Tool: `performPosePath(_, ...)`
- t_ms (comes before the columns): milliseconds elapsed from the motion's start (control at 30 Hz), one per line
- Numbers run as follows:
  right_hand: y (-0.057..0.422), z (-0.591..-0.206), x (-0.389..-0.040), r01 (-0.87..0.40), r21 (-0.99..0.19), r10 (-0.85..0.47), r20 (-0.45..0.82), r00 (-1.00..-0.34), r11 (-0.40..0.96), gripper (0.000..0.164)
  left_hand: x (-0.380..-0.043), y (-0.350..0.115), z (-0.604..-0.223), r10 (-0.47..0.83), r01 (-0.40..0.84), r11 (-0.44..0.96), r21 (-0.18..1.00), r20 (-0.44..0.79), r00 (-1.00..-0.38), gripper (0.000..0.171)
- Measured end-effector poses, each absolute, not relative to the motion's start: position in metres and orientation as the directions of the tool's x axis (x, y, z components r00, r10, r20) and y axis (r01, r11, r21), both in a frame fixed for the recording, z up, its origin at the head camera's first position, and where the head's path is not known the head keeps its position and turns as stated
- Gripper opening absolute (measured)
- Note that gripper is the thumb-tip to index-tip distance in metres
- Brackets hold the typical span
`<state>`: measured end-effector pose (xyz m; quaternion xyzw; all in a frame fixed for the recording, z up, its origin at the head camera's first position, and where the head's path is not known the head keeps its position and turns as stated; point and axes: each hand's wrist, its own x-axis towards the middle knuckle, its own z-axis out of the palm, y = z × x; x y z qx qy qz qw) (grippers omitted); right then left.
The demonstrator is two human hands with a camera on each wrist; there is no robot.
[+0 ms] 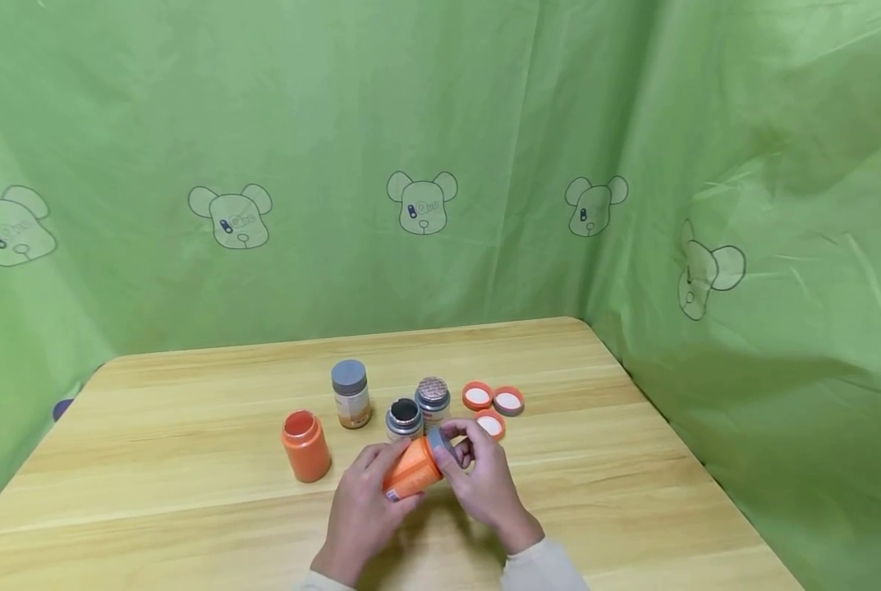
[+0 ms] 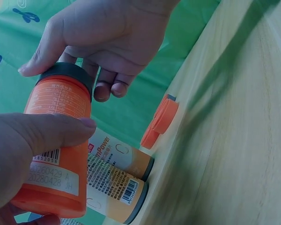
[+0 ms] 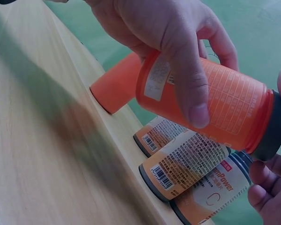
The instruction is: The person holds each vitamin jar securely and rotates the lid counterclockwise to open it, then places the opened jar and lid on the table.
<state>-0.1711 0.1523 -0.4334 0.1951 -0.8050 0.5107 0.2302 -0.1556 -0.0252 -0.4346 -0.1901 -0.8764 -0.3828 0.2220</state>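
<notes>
My left hand (image 1: 369,502) grips an orange bottle (image 1: 414,469) round its body, tilted above the table. At its top, my right hand (image 1: 482,478) pinches the dark grey cap (image 1: 440,444) between thumb and fingers. The cap sits on the bottle's neck. In the left wrist view the bottle's printed label (image 2: 54,180) faces the camera, the left thumb lying across the body. Just behind the hands stand two grey-necked bottles, one with a dark open mouth (image 1: 405,411), the other with a printed foil seal (image 1: 433,389).
An uncapped orange bottle (image 1: 307,447) stands at the left of the wooden table (image 1: 189,509). Near it is a bottle with a grey cap (image 1: 350,394). Three caps, white inside, lie upturned to the right, one of them an orange cap (image 1: 477,396). Green curtains (image 1: 322,123) surround the table.
</notes>
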Motion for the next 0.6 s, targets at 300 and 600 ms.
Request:
performPosePath(300,0.1528,-0.4325,-0.1706,-0.570,-0.730,-0.096,0.581,-0.808,0.376,0.024,-0.1550,-0.0240,-0.4357,0.172,0.481,0.656,0.582,0.505,-0.846,0.070)
performPosePath(600,0.1524,-0.4333,-0.1715,-0.615,-0.692,-0.100,0.630,-0.770,0.379,0.024,-0.1563,-0.0264,-0.4344,0.151,0.464,0.665,0.585,0.504,-0.850,0.071)
